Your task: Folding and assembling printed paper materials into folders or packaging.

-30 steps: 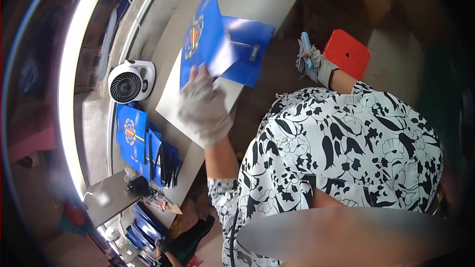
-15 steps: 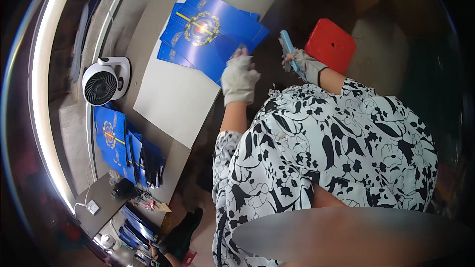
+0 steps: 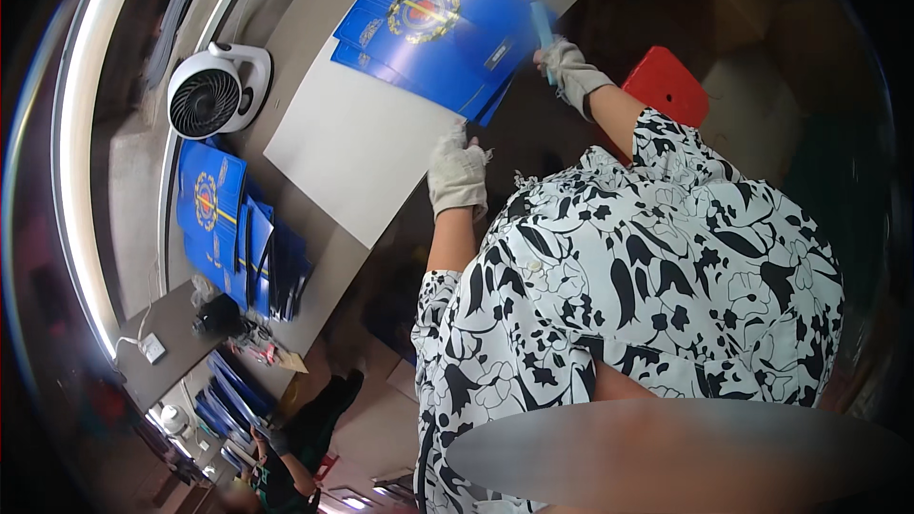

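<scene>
Blue folders [image 3: 447, 33] with a round yellow emblem lie overlapped on the table, partly over a large white sheet [image 3: 347, 148]. My left hand [image 3: 458, 174], in a pale fingerless glove, is at the table's front edge beside the sheet, just below the folders' near corner. Its fingers are partly bent with the thumb apart, and nothing shows in them. My right hand [image 3: 573, 73], gloved the same way, is closed around a light-blue bar-shaped tool [image 3: 543, 24] at the folders' right edge. The tool's exact kind is unclear; its lower part is hidden by the hand.
A white fan [image 3: 214, 95] stands at the table's left back. Nearer lies another pile of blue folders [image 3: 214, 214], with a dark object [image 3: 218, 317] and a white plug adapter [image 3: 152, 348] beyond it. A red stool [image 3: 671, 86] is at right. Another person [image 3: 286, 476] works at lower left.
My right hand has moved forward with the light-blue tool to the folders' right edge. My left hand has drawn back off the folders. The whole view has shifted slightly.
</scene>
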